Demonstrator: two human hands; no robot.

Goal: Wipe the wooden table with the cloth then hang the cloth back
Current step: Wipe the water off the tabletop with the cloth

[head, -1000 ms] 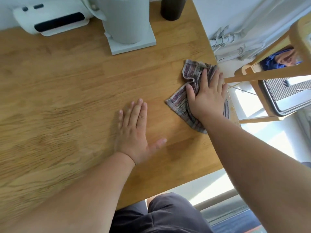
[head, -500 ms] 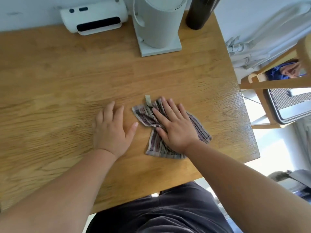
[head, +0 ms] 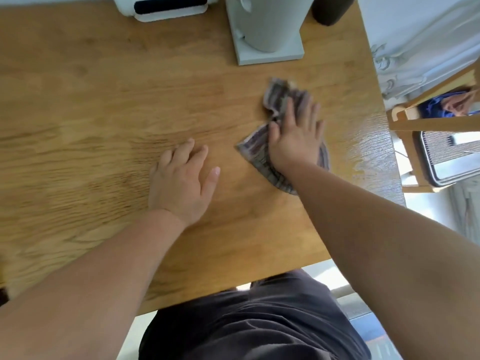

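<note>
Swept rightward since half a second ago: cloth and right hand, now nearer the right edge of the table and blurred with motion. Pressed flat on the striped cloth, fingers spread, palm down, gripping nothing. Lying open and flat on bare wood to the left, apart from the cloth: left hand, empty. At the far edge, a white appliance, a white device, a dark bottle.

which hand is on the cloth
The right hand, pressed flat on the striped cloth. The left hand rests on bare table.
</note>
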